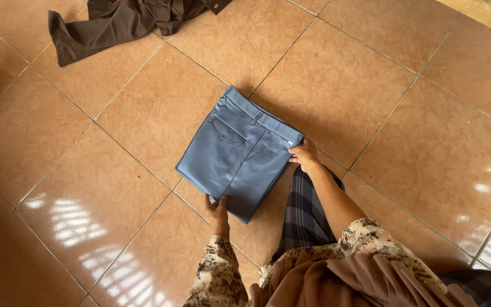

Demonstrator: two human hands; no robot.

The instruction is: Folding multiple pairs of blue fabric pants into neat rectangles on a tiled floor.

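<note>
Folded blue-grey cloth trousers (237, 153) lie flat on the glossy orange floor tiles (370, 74), a tiny white tag at their waistband corner. The left hand (217, 209) pinches their near edge; the right hand (304, 154) grips that waistband corner. A crumpled brown garment (120, 23) lies well beyond the trousers.

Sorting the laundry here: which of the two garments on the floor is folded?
The blue trousers, a neat square held by the left hand and right hand. The brown garment lies crumpled near the top edge.

One folded blue trousers (237, 153); one brown garment (123, 23); two hands: left hand (218, 211), right hand (304, 155)
</note>
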